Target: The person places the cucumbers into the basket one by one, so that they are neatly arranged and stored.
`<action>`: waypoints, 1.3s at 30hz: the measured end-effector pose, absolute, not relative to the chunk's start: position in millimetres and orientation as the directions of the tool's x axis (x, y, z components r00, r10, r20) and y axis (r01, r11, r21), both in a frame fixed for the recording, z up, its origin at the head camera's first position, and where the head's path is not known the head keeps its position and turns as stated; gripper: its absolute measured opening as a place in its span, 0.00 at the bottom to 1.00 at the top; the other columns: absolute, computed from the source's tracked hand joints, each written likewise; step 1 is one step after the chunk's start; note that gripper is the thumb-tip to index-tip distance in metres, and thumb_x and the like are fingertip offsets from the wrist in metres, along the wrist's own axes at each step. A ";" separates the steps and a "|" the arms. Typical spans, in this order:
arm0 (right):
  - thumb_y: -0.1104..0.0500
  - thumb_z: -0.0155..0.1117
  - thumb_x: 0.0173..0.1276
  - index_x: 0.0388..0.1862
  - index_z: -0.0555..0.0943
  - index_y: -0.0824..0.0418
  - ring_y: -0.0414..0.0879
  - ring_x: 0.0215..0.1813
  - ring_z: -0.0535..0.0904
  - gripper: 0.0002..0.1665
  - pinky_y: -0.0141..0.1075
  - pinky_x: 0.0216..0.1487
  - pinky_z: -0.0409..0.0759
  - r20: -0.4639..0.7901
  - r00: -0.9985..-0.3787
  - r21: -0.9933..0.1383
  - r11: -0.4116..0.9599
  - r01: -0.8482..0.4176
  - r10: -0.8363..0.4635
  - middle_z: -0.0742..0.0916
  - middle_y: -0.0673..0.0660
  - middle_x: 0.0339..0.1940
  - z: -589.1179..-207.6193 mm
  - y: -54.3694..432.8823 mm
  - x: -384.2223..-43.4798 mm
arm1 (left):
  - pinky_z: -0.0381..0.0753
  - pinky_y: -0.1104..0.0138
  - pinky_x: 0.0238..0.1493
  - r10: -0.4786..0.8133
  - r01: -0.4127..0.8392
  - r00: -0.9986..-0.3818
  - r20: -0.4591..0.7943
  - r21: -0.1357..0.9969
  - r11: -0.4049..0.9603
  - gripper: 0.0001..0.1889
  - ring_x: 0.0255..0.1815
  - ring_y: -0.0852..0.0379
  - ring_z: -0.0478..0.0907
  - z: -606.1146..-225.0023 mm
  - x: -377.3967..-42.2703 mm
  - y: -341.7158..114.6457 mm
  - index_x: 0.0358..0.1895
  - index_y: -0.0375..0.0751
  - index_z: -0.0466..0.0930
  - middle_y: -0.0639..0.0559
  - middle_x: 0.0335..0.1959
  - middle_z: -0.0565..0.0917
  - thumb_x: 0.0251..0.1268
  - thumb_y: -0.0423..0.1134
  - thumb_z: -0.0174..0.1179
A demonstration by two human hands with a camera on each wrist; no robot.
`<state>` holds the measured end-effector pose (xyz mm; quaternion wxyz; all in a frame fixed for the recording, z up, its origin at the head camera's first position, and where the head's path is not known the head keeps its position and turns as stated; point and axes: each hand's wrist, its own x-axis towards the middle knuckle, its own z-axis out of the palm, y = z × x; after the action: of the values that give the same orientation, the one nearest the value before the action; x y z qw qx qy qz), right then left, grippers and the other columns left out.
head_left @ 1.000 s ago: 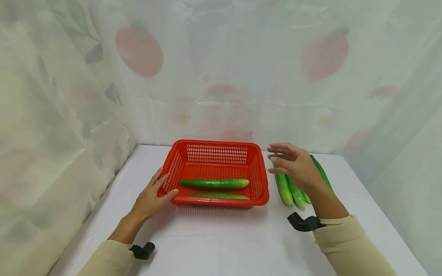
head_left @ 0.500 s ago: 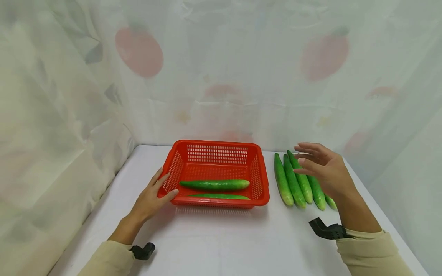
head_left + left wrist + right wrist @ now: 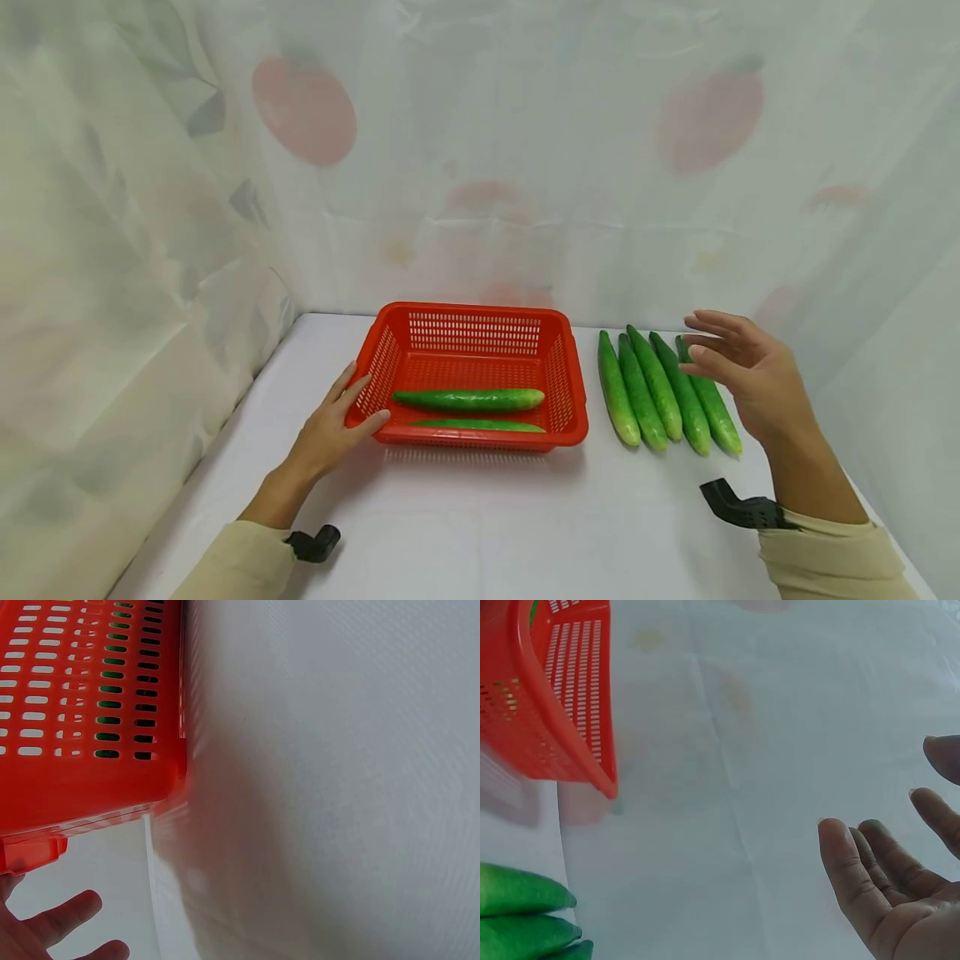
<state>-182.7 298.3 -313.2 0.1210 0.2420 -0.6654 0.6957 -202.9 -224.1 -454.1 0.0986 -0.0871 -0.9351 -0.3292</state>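
A red plastic basket (image 3: pixel 472 310) with slotted walls stands on the table. Two cucumbers (image 3: pixel 468 402) lie crosswise inside it, the nearer one partly hidden by the front rim. At its front left corner, my left hand (image 3: pixel 324 432) touches the rim with spread fingers; in the left wrist view the fingers (image 3: pixel 69 915) stretch out past the basket. My right hand (image 3: pixel 757 379) is raised at the far right with fingers slightly bent and nothing in them, overlapping the rightmost of several cucumbers (image 3: pixel 651 392) lying side by side right of the basket.
A white cloth covers the table (image 3: pixel 480 525). Pale curtains (image 3: pixel 555 167) with faded fruit prints close off the back and both sides. A black wrist-worn device (image 3: pixel 742 507) sits on each wrist.
My right hand has moved rightward from beside the basket, across the row of cucumbers, uncovering them. The left hand and basket have stayed in place.
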 end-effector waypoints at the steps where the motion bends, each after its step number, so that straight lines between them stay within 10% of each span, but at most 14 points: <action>1: 0.80 0.54 0.66 0.64 0.70 0.74 0.50 0.56 0.78 0.26 0.38 0.44 0.81 0.503 -0.852 -0.864 -0.094 -0.494 -0.145 0.80 0.60 0.57 -314.4 300.5 -182.4 | 0.62 0.36 0.57 0.098 0.229 -0.965 0.243 0.597 0.768 0.42 0.69 0.36 0.59 -454.2 -203.0 -224.1 0.73 0.43 0.62 0.53 0.77 0.49 0.62 0.63 0.58; 39: 0.72 0.62 0.66 0.68 0.71 0.58 0.39 0.54 0.73 0.32 0.22 0.46 0.75 0.359 -0.911 -0.933 0.045 -0.358 0.203 0.76 0.50 0.58 -412.1 378.7 -202.5 | 0.62 0.36 0.57 0.090 0.217 -0.968 0.233 0.605 0.766 0.42 0.70 0.36 0.58 -453.9 -203.2 -223.7 0.74 0.43 0.61 0.55 0.77 0.48 0.61 0.64 0.58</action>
<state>-202.5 378.7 -412.1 0.2036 0.0556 -0.6935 0.6889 -203.2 -223.7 -453.9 0.0954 -0.0822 -0.9348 -0.3322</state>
